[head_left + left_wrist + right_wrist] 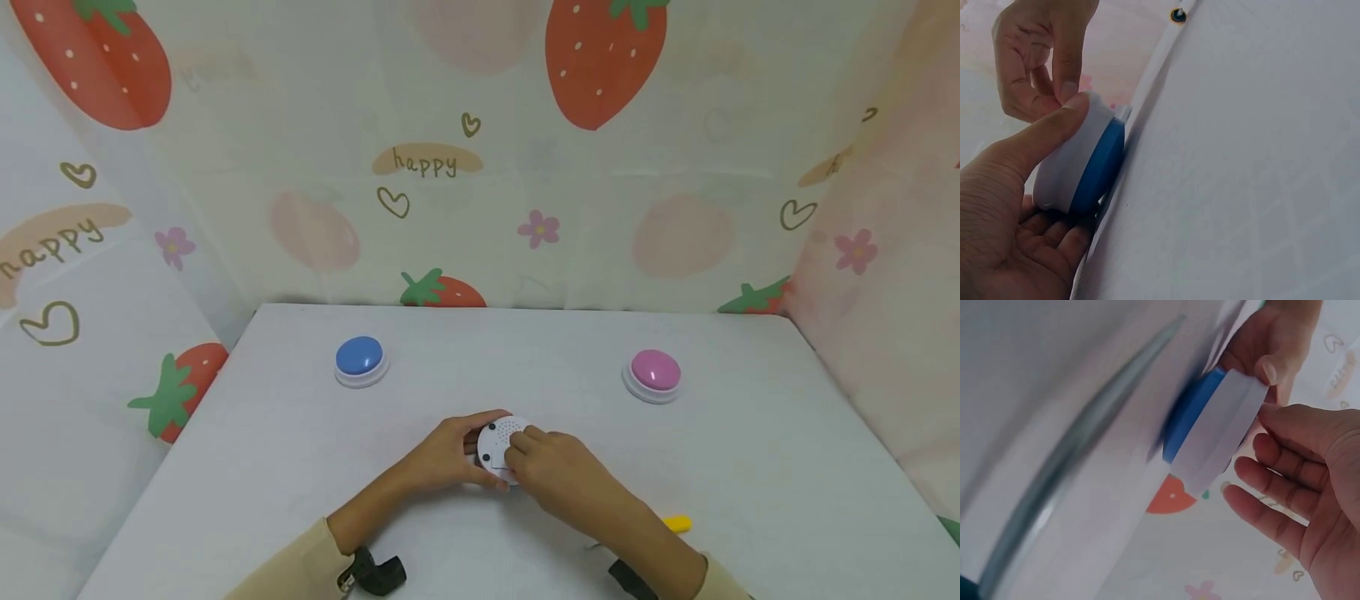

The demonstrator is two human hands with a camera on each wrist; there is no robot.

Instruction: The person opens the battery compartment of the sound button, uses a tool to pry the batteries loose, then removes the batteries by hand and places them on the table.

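My left hand (450,454) grips a round push button (495,442) by its rim, thumb on one side and fingers around the other. Its white underside, with speaker holes and dark round spots, faces up in the head view; the blue dome (1100,169) faces down close to the table. My right hand (558,471) has its bent fingers at that underside. In the right wrist view the right thumb (1291,422) touches the button's edge while other fingers spread loosely; whether thumb and forefinger pinch a small part is hidden.
A yellow-handled tool (677,523) with a thin metal shaft (1085,434) lies partly under the right forearm. Towards the back of the white table (487,358) stand a blue push button (359,358) at left and a pink one (654,373) at right. Strawberry-printed cloth walls surround the table.
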